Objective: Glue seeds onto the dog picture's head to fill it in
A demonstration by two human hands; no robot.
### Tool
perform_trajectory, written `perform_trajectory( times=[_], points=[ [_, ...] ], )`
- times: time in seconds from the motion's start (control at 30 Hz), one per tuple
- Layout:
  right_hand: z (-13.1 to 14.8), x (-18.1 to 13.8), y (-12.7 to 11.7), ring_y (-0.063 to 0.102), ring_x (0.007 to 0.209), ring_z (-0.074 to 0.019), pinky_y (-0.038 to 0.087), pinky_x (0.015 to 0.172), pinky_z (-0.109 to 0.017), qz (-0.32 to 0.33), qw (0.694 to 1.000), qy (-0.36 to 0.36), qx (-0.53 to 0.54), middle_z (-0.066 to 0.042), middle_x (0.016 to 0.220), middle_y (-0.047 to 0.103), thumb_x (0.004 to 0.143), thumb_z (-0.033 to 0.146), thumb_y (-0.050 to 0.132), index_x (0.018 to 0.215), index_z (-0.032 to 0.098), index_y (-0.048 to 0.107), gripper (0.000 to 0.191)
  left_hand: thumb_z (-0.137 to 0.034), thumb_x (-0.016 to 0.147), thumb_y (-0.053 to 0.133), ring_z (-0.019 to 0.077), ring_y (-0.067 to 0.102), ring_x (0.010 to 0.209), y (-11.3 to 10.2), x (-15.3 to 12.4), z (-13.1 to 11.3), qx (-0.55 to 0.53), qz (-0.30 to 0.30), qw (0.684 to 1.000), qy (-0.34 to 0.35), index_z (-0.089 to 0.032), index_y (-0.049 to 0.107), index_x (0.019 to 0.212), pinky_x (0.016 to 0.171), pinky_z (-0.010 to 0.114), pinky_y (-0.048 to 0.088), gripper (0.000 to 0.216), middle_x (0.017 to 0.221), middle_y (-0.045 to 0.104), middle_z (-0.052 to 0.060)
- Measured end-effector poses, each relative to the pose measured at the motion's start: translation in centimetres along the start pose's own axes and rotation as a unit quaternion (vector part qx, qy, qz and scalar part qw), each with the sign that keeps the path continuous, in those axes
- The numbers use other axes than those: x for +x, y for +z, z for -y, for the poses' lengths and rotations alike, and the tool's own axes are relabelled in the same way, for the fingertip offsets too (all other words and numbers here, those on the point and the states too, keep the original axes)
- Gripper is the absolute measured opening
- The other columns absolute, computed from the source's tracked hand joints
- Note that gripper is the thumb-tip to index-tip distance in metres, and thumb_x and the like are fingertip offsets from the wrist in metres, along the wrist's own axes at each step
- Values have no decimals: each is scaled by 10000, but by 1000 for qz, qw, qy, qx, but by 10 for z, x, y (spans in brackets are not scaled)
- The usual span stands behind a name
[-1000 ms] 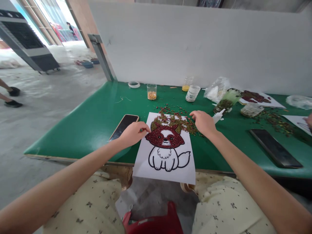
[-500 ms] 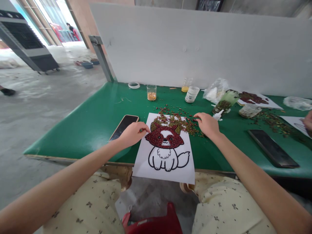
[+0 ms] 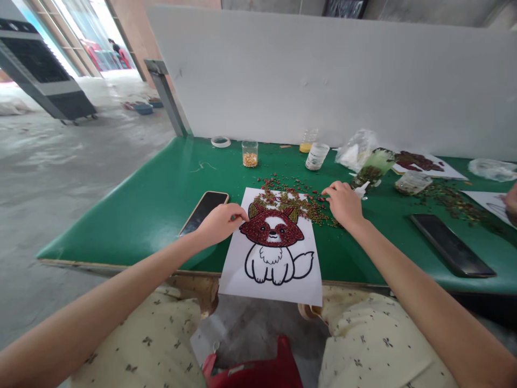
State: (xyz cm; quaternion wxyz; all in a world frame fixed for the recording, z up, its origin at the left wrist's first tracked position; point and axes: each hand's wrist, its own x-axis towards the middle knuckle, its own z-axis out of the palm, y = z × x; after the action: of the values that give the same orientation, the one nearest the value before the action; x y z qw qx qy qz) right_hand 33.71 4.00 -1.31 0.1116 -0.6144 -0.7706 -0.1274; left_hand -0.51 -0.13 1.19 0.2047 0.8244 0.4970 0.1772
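Observation:
A white sheet (image 3: 232,275) with a bold outline drawing of a fox-like animal lies partly over the table's front edge. Dark red beans (image 3: 258,233) fill much of the animal's head, and green beans fill its ears. Loose green and red beans (image 3: 299,203) are spread over the sheet's top and the table behind it. At the sheet's left edge, beside the head, my left hand (image 3: 221,222) is closed in a pinch; what lies between the fingertips is too small to tell. My right hand (image 3: 343,203) reaches the right side of the loose beans, fingers bent and slightly apart, with nothing visible in them.
A phone (image 3: 202,211) lies left of the sheet, another phone (image 3: 452,245) at right. Behind stand a cup of corn kernels (image 3: 250,155), a white-wrapped cup (image 3: 317,156), a tipped green container (image 3: 374,167) and a glue bottle (image 3: 361,190). Another person's hand (image 3: 511,202) shows at far right.
My right hand has shifted very slightly, its fingers a bit differently bent over the bean pile's edge. The left hand and sheet look the same; the view moved slightly.

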Motion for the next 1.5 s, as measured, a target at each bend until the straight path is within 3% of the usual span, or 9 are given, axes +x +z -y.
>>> perform_trajectory(
  times=[0.27,0.43,0.6,0.73,0.93,1.13,1.23,1.33,1.5],
  points=[
    [-1,2,5,445,906,-226,355,674,-318,23,1000,-13,-1,-80,958,547,793,55,429,821,210,679,296,-128,766,431,152,604,783,0,1,-1,-2,9,1000,-8,-189,668,770,696,254,436,245,856,684,16],
    [-1,2,4,473,949,-237,365,651,-316,10,1000,15,-15,-97,1015,577,778,22,397,994,195,642,370,-114,762,435,149,605,782,0,1,-2,-5,8,1000,-4,-186,670,769,685,243,433,246,853,685,15],
    [1,2,5,519,1031,-253,407,711,-323,74,996,54,-10,-103,1150,596,746,-17,386,1193,157,550,506,-108,764,440,147,603,779,-1,0,-1,-2,9,1000,-5,-183,672,770,687,241,429,245,849,684,15],
    [1,3,10,559,1035,-251,428,746,-310,102,991,85,34,-99,1166,613,734,-13,422,1244,159,514,546,-103,763,440,144,601,776,0,1,1,-4,9,1000,-7,-181,674,775,685,240,426,247,846,682,11],
    [-1,4,13,604,964,-193,452,750,-277,62,980,85,168,-51,1108,648,726,-28,391,1199,195,537,542,-108,765,448,139,595,755,2,1,3,-5,7,1000,-7,-181,675,779,660,236,419,239,838,680,10],
    [-10,4,-4,601,907,-206,437,695,-287,35,989,-17,141,-43,1117,632,841,137,437,1091,229,612,319,-93,761,451,136,596,756,2,0,5,-8,7,1000,0,-181,670,777,655,230,418,236,833,679,12],
    [-14,3,-15,610,821,-201,416,642,-276,22,992,4,123,-34,1002,673,855,231,484,988,224,648,211,-87,758,452,136,600,769,2,0,5,-8,10,1000,6,-180,666,776,672,231,422,234,842,680,12],
    [-17,0,-22,612,791,-196,405,628,-275,18,994,32,105,-38,960,684,862,217,461,925,214,666,215,-87,756,450,137,601,774,2,1,5,-7,12,1000,8,-181,665,779,681,235,425,235,845,679,13],
    [-22,-7,-22,620,764,-179,421,642,-277,74,991,34,106,-43,996,681,842,141,414,938,203,665,276,-104,757,437,148,599,773,3,3,4,-4,12,1000,4,-179,667,789,693,255,437,245,851,678,17]
  ],
)
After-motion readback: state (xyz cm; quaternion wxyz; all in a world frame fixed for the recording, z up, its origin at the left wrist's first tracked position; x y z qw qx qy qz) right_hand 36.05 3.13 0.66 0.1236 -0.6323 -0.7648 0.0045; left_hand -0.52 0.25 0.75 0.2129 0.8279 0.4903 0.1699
